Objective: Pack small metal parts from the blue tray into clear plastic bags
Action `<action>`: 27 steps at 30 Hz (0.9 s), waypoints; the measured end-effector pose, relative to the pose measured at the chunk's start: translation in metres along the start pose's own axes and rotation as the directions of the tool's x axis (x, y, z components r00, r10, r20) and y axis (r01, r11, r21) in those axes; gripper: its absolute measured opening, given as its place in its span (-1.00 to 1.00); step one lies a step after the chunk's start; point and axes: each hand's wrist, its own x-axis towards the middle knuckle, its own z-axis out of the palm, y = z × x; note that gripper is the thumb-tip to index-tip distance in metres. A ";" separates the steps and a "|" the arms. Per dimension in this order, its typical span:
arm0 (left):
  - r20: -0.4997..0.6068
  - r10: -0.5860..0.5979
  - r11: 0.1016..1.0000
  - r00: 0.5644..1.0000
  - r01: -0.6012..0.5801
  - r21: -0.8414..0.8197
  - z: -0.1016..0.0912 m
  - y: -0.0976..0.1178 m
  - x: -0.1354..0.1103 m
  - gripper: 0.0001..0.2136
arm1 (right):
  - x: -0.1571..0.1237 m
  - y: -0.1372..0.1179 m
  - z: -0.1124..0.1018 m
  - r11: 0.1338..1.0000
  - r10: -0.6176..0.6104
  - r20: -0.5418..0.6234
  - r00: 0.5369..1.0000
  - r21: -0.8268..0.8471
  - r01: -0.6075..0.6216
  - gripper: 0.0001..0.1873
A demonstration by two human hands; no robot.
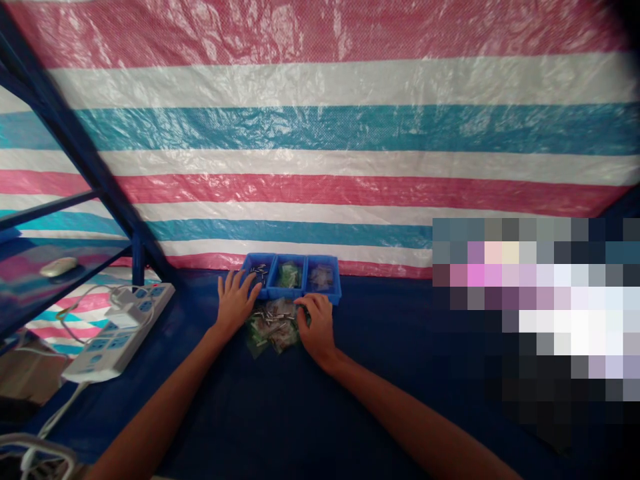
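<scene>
A loose pile of small metal pins and clear and greenish plastic packets (274, 323) lies on the dark blue table. Just left of it rests my left hand (236, 300), open with fingers spread, the fingertips by the left end of a blue tray (334, 298). At the pile's right edge is my right hand (317, 327), fingers bent and thumb apart, with nothing visibly held. The tray has three compartments behind the pile: metal pins (259, 272) in the left one, green packets (289, 275) in the middle, clear packets (321, 277) in the right.
A white power strip (117, 337) with plugs and cables stands on the left. Beyond it, a pale computer mouse (59, 267) sits on a blue surface behind a metal frame (85, 173). Striped plastic sheeting (320, 133) hangs at the back. A blurred-out area covers the right.
</scene>
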 end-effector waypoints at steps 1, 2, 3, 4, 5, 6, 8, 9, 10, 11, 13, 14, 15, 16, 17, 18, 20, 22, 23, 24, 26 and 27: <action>-0.036 -0.001 1.000 0.999 0.001 0.009 -0.004 0.004 0.000 -0.64 | -0.001 0.000 0.001 1.000 -0.019 0.028 0.999 -0.011 0.020 -0.80; -0.059 0.009 1.000 0.998 -0.008 0.002 -0.008 0.008 0.000 -0.64 | -0.002 0.000 0.001 0.999 -0.041 0.065 0.997 -0.026 0.043 -0.81; -0.083 0.022 1.000 0.996 -0.023 -0.017 -0.012 0.011 0.000 -0.64 | -0.003 0.000 0.002 0.997 -0.063 0.109 0.992 -0.047 0.069 -0.82; -0.098 0.043 0.998 0.994 -0.047 -0.046 -0.015 0.014 0.000 -0.66 | -0.004 -0.001 0.003 0.993 -0.082 0.152 0.985 -0.071 0.094 -0.84; -0.106 0.067 0.994 0.992 -0.075 -0.082 -0.017 0.016 0.000 -0.68 | -0.004 -0.002 0.003 0.989 -0.097 0.190 0.977 -0.094 0.117 -0.85; -0.108 0.091 0.987 0.990 -0.104 -0.120 -0.019 0.018 -0.001 -0.69 | -0.005 -0.003 0.003 0.984 -0.113 0.223 0.968 -0.110 0.140 -0.85; -0.098 0.148 0.966 0.984 -0.165 -0.200 -0.021 0.021 -0.002 -0.72 | -0.004 -0.006 0.003 0.977 -0.144 0.267 0.953 -0.118 0.180 -0.84; -0.081 0.183 0.950 0.980 -0.198 -0.240 -0.022 0.022 -0.003 -0.74 | -0.004 -0.007 0.002 0.975 -0.155 0.280 0.947 -0.113 0.193 -0.83; -0.055 0.220 0.933 0.974 -0.226 -0.280 -0.023 0.023 -0.004 -0.75 | -0.003 -0.008 0.001 0.975 -0.158 0.288 0.944 -0.108 0.196 -0.83; -0.021 0.256 0.915 0.966 -0.249 -0.318 -0.026 0.025 -0.004 -0.75 | -0.001 -0.009 0.000 0.976 -0.151 0.292 0.944 -0.107 0.189 -0.83; 0.074 0.301 0.889 0.951 -0.251 -0.382 -0.034 0.027 -0.003 -0.75 | 0.002 -0.010 -0.004 0.981 -0.120 0.304 0.945 -0.111 0.160 -0.83; 0.125 0.297 0.889 0.947 -0.227 -0.397 -0.041 0.029 -0.002 -0.74 | 0.004 -0.009 -0.007 0.982 -0.109 0.320 0.941 -0.112 0.152 -0.81; 0.181 0.297 0.892 0.937 -0.205 -0.403 -0.048 0.029 -0.001 -0.72 | 0.006 -0.009 -0.011 0.982 -0.106 0.344 0.933 -0.110 0.152 -0.80; 0.239 0.307 0.894 0.921 -0.193 -0.405 -0.056 0.029 -0.002 -0.69 | 0.008 -0.007 -0.014 0.981 -0.109 0.375 0.921 -0.107 0.160 -0.76; 0.286 0.325 0.891 0.901 -0.191 -0.412 -0.063 0.028 -0.003 -0.64 | 0.010 -0.006 -0.018 0.979 -0.115 0.407 0.906 -0.108 0.173 -0.71; 0.343 0.364 0.882 0.866 -0.202 -0.426 -0.069 0.027 -0.006 -0.57 | 0.011 -0.004 -0.022 0.976 -0.113 0.425 0.898 -0.124 0.181 -0.64; 0.428 0.405 0.877 0.808 -0.212 -0.431 -0.076 0.023 -0.015 -0.40 | 0.013 0.000 -0.029 0.967 -0.097 0.458 0.884 -0.165 0.191 -0.50; 0.490 0.405 0.895 0.772 -0.225 -0.385 -0.074 0.017 -0.028 -0.22 | 0.013 0.004 -0.034 0.961 -0.103 0.532 0.840 -0.166 0.223 -0.38; 0.506 0.405 0.902 0.762 -0.239 -0.361 -0.071 0.014 -0.035 -0.15 | 0.012 0.006 -0.036 0.957 -0.110 0.570 0.814 -0.162 0.242 -0.32; 0.513 0.406 0.905 0.756 -0.256 -0.339 -0.066 0.012 -0.041 -0.11 | 0.010 0.007 -0.037 0.952 -0.114 0.606 0.788 -0.160 0.261 -0.24; 0.547 0.406 0.912 0.732 -0.282 -0.299 -0.055 0.010 -0.050 -0.10 | 0.005 0.009 -0.038 0.944 -0.107 0.663 0.741 -0.165 0.285 -0.11; 0.554 0.406 0.913 0.726 -0.291 -0.287 -0.051 0.009 -0.053 -0.09 | 0.003 0.009 -0.037 0.942 -0.094 0.687 0.721 -0.173 0.288 -0.06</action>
